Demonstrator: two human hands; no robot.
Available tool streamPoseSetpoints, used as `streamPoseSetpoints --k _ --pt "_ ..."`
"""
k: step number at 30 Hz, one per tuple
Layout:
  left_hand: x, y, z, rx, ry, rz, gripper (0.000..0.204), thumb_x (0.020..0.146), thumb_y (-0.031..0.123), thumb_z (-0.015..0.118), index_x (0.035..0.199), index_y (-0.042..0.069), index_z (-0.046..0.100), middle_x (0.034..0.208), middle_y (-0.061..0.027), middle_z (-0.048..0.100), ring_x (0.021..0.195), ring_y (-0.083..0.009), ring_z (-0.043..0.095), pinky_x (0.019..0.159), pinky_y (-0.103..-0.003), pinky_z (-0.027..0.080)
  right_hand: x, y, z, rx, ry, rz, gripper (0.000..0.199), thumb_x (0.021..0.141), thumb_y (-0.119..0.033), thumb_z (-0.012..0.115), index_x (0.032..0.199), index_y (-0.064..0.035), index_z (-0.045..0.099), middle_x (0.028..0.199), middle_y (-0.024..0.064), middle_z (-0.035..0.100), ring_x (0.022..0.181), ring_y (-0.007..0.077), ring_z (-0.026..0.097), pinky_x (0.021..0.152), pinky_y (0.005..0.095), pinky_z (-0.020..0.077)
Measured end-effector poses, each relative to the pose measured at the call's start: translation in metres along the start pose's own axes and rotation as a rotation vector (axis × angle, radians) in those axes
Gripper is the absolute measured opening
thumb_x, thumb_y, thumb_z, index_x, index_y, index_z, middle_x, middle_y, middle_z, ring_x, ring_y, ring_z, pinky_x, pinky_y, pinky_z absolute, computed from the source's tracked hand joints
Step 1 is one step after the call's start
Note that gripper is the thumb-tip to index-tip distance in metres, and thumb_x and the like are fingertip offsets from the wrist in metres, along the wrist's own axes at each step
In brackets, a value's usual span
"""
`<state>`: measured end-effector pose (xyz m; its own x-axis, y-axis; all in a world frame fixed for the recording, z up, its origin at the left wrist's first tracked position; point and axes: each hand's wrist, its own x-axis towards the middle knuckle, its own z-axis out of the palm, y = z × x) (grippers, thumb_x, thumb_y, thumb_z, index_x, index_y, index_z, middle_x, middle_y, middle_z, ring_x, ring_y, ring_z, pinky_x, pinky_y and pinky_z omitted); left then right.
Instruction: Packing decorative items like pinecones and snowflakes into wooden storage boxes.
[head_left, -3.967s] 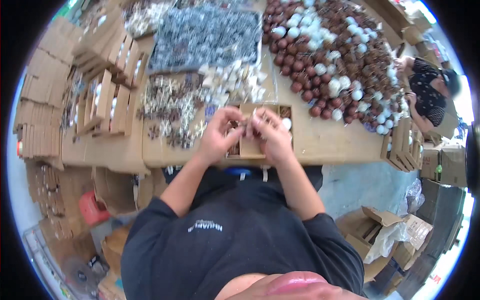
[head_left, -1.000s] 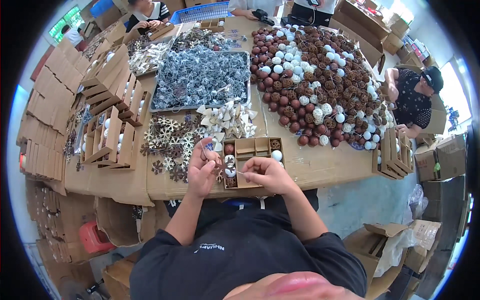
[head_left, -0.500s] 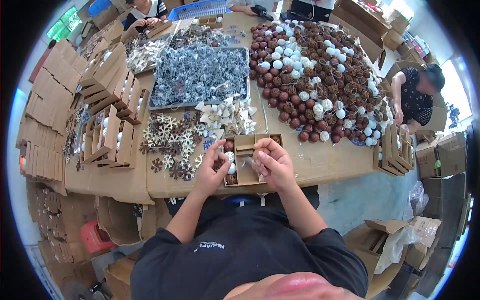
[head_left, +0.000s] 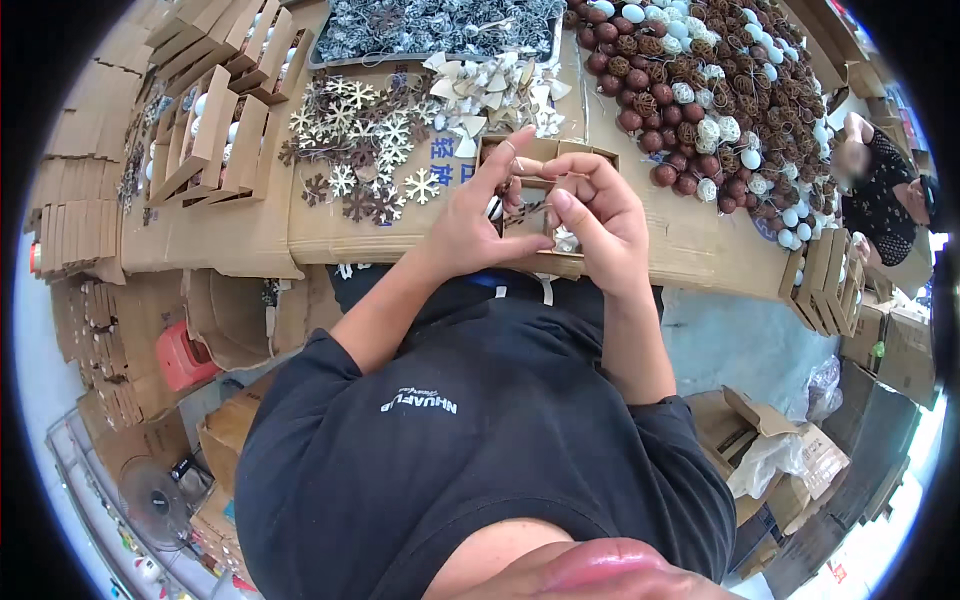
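Both your hands meet over the small divided cardboard box [head_left: 545, 160] on the surface [head_left: 240, 230]: left hand [head_left: 478, 222] fingers spread, right hand [head_left: 590, 212] pinching a small ornament [head_left: 528, 206], beside wooden snowflakes [head_left: 365, 135].

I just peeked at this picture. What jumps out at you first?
Two hands, the left hand and right hand, meet over a small cardboard box at the table's near edge. Behind to the right lies a big heap of brown and white balls; to the left, wooden snowflakes.
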<state>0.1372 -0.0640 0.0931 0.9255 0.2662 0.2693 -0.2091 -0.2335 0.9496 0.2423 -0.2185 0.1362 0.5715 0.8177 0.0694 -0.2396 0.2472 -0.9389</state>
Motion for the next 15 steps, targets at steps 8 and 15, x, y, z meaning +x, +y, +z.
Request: streamPoseSetpoints --k 8,15 --pt "0.007 0.012 0.006 0.115 -0.036 0.022 0.101 0.077 0.014 0.085 0.158 0.005 0.026 0.126 -0.0065 0.062 0.084 -0.0109 0.048 0.077 -0.025 0.045 0.002 -0.011 -0.003 -0.781 0.188 -0.295 0.021 0.084 0.001 0.068 0.105 -0.0042 0.069 0.078 0.0046 0.068 0.082 0.0213 0.062 0.073 0.0329 0.0488" --pt "0.024 0.007 0.009 0.175 0.017 0.043 0.089 0.076 0.019 0.085 0.154 0.018 0.041 0.113 -0.0049 0.066 0.081 -0.0164 0.053 0.079 -0.031 0.051 0.006 -0.01 -0.006 -0.21 0.137 -0.191 0.022 0.097 0.001 0.059 0.119 0.003 0.06 0.093 0.0033 0.07 0.077 0.0042 0.057 0.067 0.0203 0.0445"
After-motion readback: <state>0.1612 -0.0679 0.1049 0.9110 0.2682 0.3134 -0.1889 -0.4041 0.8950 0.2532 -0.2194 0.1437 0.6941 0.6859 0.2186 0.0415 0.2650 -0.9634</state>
